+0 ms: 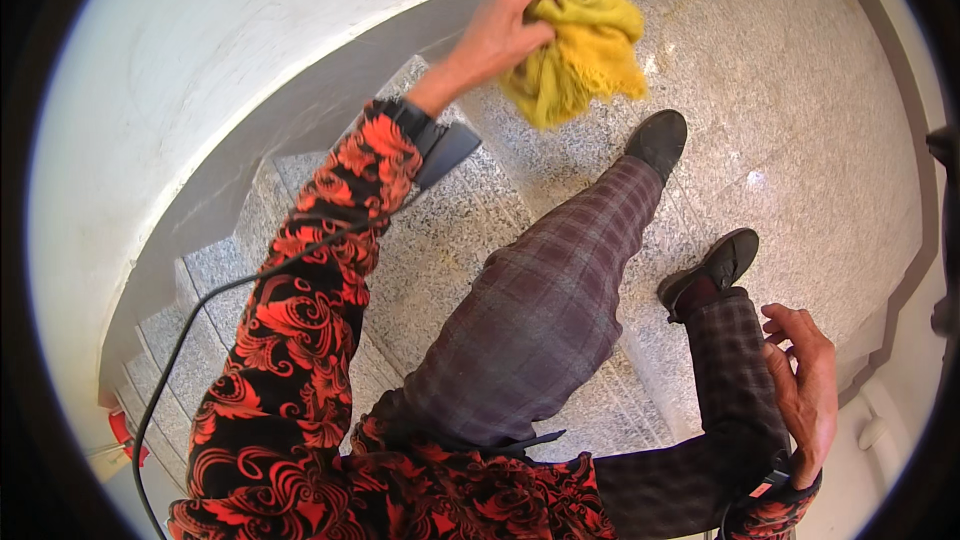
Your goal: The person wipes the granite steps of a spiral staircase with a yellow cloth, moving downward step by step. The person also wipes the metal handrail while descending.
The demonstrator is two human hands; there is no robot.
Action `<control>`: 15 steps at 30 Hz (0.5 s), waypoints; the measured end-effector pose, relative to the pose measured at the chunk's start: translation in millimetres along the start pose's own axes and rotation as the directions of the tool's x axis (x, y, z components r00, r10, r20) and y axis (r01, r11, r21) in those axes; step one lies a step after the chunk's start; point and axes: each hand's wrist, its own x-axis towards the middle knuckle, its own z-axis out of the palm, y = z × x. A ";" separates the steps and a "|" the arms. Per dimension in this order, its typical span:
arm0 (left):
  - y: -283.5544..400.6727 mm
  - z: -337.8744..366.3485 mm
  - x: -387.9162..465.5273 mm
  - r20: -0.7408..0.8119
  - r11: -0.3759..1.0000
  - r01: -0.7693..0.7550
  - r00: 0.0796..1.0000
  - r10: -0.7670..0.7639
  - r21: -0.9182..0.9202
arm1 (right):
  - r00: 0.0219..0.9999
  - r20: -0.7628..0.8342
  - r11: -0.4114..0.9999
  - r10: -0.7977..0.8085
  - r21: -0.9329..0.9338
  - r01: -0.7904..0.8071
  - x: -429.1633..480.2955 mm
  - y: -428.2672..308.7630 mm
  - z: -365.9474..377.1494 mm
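Note:
A crumpled yellow cloth [589,41] with a fringed edge hangs from my left hand [510,34], which pinches it between thumb and fingers. Hand and cloth are over the upper steps, beside the grey wall skirting [315,86]. A dark strap and a flat black device [450,154] sit at my left wrist, with a black cable [202,300] running back along the sleeve. Down at the right, my right hand [806,375] is beside my leg, holding nothing, its fingers loosely bent and apart.
Speckled stone stairs [442,247] run down along the left under a white wall [187,52]. My black shoes [660,142] stand at the edge of a stone landing [810,142]. A white pipe [877,435] and a red object [124,435] lie at the rims.

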 end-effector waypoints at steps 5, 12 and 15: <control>-6.2 -17.9 32.1 0.113 0.888 -0.356 0.935 0.337 0.292 | 0.999 0.049 1.000 0.024 -0.010 -0.023 2.6 0.7 -3.9; -83.4 -16.7 -66.0 0.682 0.735 -0.334 0.694 -0.231 0.590 | 0.998 0.057 1.000 -0.022 0.002 0.022 3.3 9.7 -6.3; -101.4 -22.3 -100.5 0.580 0.789 -0.205 0.783 -0.222 0.579 | 0.998 0.053 1.000 -0.020 0.000 0.020 1.9 10.1 -5.8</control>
